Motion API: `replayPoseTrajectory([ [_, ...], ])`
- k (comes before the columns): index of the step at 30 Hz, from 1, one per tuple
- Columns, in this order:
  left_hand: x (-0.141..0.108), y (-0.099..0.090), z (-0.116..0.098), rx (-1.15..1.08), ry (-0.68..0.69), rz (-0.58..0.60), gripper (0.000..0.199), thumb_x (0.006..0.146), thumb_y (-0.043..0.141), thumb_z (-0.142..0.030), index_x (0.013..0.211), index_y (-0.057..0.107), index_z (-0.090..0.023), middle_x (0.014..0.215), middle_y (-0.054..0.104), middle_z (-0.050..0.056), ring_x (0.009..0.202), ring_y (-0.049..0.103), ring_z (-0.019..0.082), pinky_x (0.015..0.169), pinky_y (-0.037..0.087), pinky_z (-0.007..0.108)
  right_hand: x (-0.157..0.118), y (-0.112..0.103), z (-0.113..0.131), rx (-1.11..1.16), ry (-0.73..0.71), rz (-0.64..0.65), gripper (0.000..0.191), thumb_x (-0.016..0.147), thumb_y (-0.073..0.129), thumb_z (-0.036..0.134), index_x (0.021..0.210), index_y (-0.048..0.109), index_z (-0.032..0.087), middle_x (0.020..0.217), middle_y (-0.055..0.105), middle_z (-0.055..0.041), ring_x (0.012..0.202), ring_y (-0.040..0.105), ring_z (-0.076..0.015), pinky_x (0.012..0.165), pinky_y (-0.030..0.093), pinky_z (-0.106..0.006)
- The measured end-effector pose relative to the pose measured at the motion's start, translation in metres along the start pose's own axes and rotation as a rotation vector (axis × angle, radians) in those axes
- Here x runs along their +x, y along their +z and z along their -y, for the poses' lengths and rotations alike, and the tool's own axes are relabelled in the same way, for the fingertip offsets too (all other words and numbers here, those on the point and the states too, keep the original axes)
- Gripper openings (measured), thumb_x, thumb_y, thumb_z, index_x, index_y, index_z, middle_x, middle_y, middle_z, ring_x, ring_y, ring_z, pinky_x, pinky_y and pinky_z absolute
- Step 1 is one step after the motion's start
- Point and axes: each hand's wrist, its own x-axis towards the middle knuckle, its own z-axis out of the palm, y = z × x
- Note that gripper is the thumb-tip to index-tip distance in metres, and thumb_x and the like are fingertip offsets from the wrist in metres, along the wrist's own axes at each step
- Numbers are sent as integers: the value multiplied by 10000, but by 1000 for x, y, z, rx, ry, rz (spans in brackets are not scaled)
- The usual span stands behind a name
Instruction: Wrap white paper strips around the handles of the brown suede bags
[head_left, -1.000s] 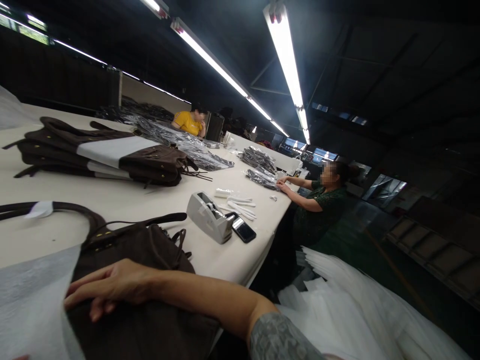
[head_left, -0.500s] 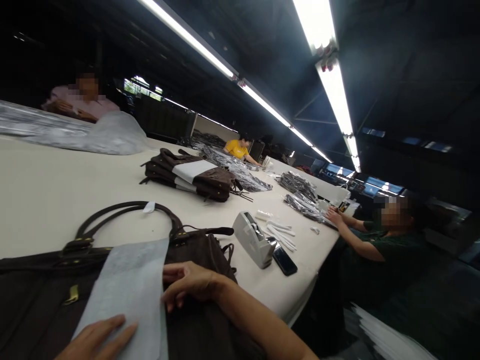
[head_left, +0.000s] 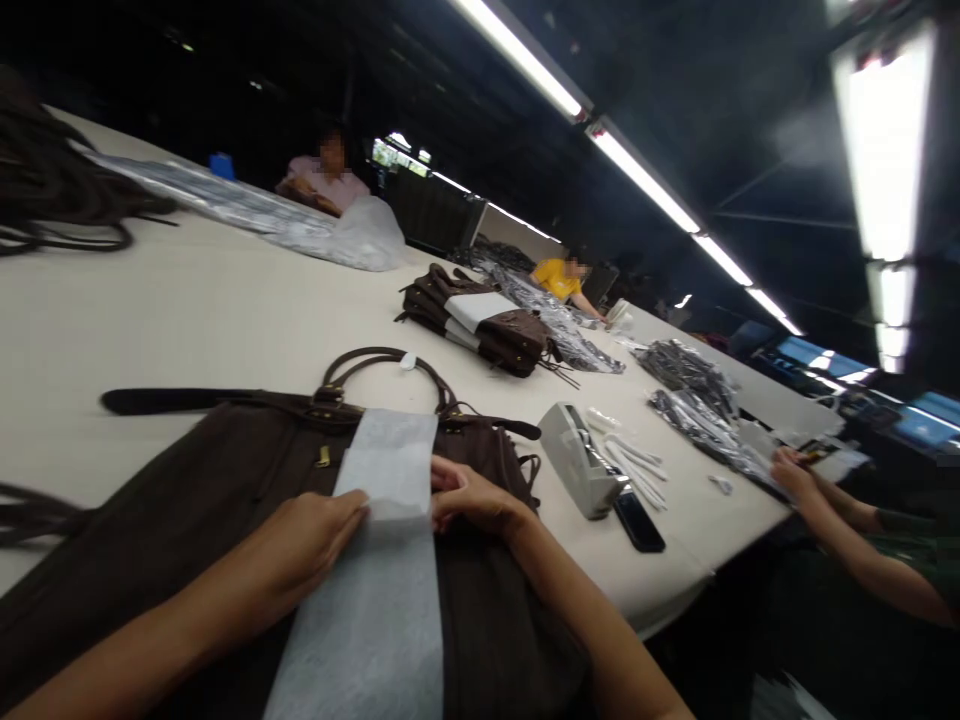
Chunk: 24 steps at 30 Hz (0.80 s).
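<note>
A dark brown bag (head_left: pixel 217 500) with looped handles lies on the pale table before me. Across its middle runs a strip of whitish sheet (head_left: pixel 375 600), folded crosswise near its upper part. My left hand (head_left: pixel 315 540) pinches the sheet's left edge at that fold. At the sheet's right edge is my right hand (head_left: pixel 472 497), its fingers curled against the edge and its fingertips partly hidden. To the right of the bag stands a grey tape dispenser (head_left: pixel 581 462), with a black phone (head_left: pixel 639 520) beside it.
Stacked brown bags (head_left: pixel 480 325) with white bands lie beyond the handles. White strips (head_left: pixel 636 465) are by the dispenser. Plastic-wrapped items (head_left: pixel 686 375) lie farther right, near another person's hands (head_left: pixel 795 475). More dark straps (head_left: pixel 60 180) are at far left. Two people sit across the table.
The view has swung left, showing more of the bag. My left hand has moved up the sheet from lying spread on it to pinching its edge. A fold now shows there.
</note>
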Motion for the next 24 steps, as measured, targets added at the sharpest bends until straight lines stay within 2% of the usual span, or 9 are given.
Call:
replayPoseTrajectory([
  [2, 1, -12, -12, -23, -74, 53, 384, 944, 313, -385, 689, 537, -207, 607, 592, 9, 559, 581, 156, 560, 371, 255, 3, 0, -2, -29, 10, -39, 557, 630, 657, 147, 1181, 607, 206, 956, 669, -2, 586, 605, -76, 480, 480, -134],
  [5, 1, -16, -19, -51, -113, 67, 358, 942, 305, -368, 709, 521, -202, 637, 584, 9, 581, 561, 155, 580, 341, 260, 9, 1, -5, -93, 57, -131, 395, 666, 691, 225, 1051, 640, 150, 791, 650, 7, 490, 572, -71, 389, 388, -131],
  [7, -1, -15, -19, -60, -130, 63, 361, 947, 299, -370, 720, 525, -203, 638, 587, 8, 577, 557, 155, 578, 332, 263, 10, 0, -5, -105, 87, -153, 422, 653, 728, 246, 1051, 631, 147, 795, 653, 6, 463, 560, -66, 370, 356, -138],
  [11, -1, -15, -18, -60, -173, 5, 360, 940, 307, -377, 698, 509, -203, 635, 582, 6, 582, 556, 156, 585, 342, 266, 8, -3, -3, -25, 91, -20, 488, 605, 730, 187, 1082, 627, 158, 872, 662, -5, 608, 603, -89, 486, 464, -154],
  [13, 0, -17, -17, -69, -194, -5, 364, 936, 309, -387, 702, 515, -200, 652, 586, 10, 601, 563, 162, 593, 355, 269, 8, -3, -3, -6, 76, -6, 480, 603, 721, 175, 1075, 635, 161, 903, 666, -12, 678, 611, -102, 529, 495, -165],
  [16, 1, -18, -15, -72, -198, 32, 367, 937, 299, -385, 749, 548, -194, 689, 608, 22, 644, 593, 178, 617, 374, 282, 11, 1, -4, -36, 83, -111, 423, 606, 748, 194, 1017, 655, 151, 838, 669, -8, 644, 597, -104, 494, 475, -163],
  [20, -1, -17, -16, -51, -189, 39, 372, 953, 294, -384, 796, 573, -196, 699, 635, 17, 651, 620, 180, 621, 395, 285, 24, 12, -8, -133, 136, -282, 250, 594, 769, 189, 818, 686, 116, 670, 633, 10, 495, 510, -77, 413, 382, -165],
  [22, -5, -16, -19, -18, -177, -11, 374, 959, 304, -394, 805, 584, -200, 671, 643, 5, 614, 626, 174, 590, 407, 279, 29, 18, -10, -166, 138, -345, 141, 614, 747, 174, 717, 671, 113, 590, 593, 26, 437, 453, -66, 389, 338, -175],
  [24, -9, -14, -24, 53, -117, -134, 372, 968, 318, -397, 848, 610, -199, 691, 672, 6, 607, 645, 171, 577, 439, 273, 34, 23, -12, -145, 96, -390, 89, 635, 718, 167, 678, 658, 116, 576, 590, 27, 432, 450, -67, 401, 339, -181],
])
